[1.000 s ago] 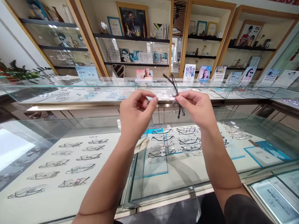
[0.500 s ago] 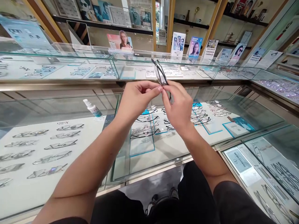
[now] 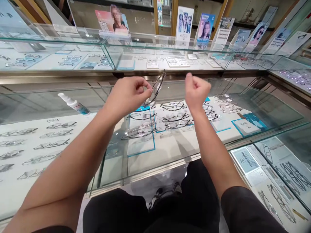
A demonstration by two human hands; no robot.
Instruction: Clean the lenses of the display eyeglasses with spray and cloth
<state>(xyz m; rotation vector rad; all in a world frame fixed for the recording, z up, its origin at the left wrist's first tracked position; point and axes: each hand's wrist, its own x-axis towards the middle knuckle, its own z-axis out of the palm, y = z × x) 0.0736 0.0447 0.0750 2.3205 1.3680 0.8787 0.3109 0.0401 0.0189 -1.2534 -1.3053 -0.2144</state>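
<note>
My left hand point(image 3: 132, 94) pinches a pair of glasses point(image 3: 159, 86) between thumb and fingertips. The glasses stand at a slant above the counter, dark-framed, with a temple reaching up to the right. To the right and apart from them, my right hand point(image 3: 196, 90) is curled into a fist with the thumb upward. What the fist holds, if anything, is hidden. Rows of glasses point(image 3: 177, 124) lie in the glass display case point(image 3: 167, 157) beneath my hands.
A white spray bottle point(image 3: 75, 104) stands tilted in view at the left, near my left forearm. More glasses point(image 3: 52, 144) lie in the left case. Across the back runs a higher glass counter point(image 3: 80, 72) with upright advertising cards point(image 3: 184, 26). Another case point(image 3: 245, 160) borders the right side.
My right hand has let go of the glasses, moved right and closed into a fist. My left hand keeps the glasses and has shifted left. The view has tipped downward.
</note>
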